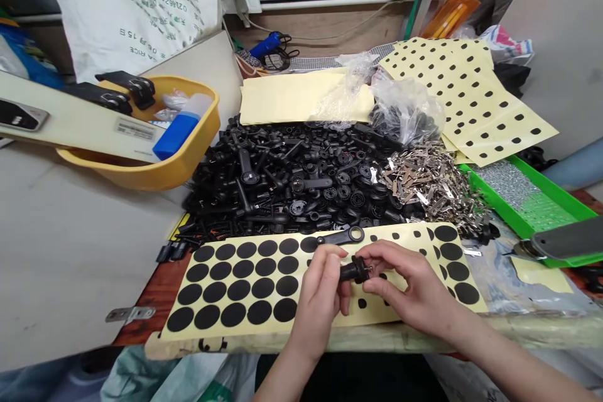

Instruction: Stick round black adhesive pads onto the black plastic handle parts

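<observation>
In my left hand (pixel 325 282) is a black plastic part (pixel 354 270) with a round flange at its right end, fingers wrapped round its shaft. My right hand (pixel 400 279) is closed at the flanged end, thumb and fingers pinching there; a small metallic bit shows between the fingertips. Both hands are just above a yellow sheet (pixel 308 320) bearing rows of round black stickers (pixel 235 314). A black arm-shaped piece (pixel 342 237) with a ring at its end lies on the sheet, just beyond my left hand.
Behind the sheet spreads a heap of black plastic parts (pixel 292 176), with flat metal strips (pixel 428 182) beside it. At right are a green tray (pixel 560 191) of small metal pieces and a dark electric screwdriver (pixel 565 242). A yellow basket (pixel 188 166) stands left.
</observation>
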`<state>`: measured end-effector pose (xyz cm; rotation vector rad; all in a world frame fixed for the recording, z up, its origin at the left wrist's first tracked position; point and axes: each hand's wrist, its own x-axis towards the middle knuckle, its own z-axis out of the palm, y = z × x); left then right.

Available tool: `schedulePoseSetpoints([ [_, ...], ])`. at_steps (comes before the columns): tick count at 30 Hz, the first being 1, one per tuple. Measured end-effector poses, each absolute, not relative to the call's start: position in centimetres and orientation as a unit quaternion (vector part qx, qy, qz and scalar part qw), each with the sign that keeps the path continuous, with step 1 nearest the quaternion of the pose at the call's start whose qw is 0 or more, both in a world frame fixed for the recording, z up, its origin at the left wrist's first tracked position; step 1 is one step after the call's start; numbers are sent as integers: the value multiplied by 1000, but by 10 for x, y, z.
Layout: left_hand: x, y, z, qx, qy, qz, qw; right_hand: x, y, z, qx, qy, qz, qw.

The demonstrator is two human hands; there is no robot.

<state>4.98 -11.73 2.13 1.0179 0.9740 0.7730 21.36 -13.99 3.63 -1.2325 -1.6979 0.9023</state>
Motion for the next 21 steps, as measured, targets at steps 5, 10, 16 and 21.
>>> schedulePoseSetpoints([
  [5, 63, -119, 16, 440, 437, 375, 689, 209, -142, 31, -487, -670, 382, 409],
  [10, 73, -124, 0, 438, 490, 448, 606, 204, -142, 28, -517, -586, 486, 391],
  [16, 72, -127, -6, 515, 481, 460, 540, 203, -140, 32, -509, -444, 648, 353],
  [21, 70, -125, -5, 515, 497, 442, 540, 202, -143, 31, -528, -521, 566, 360],
])
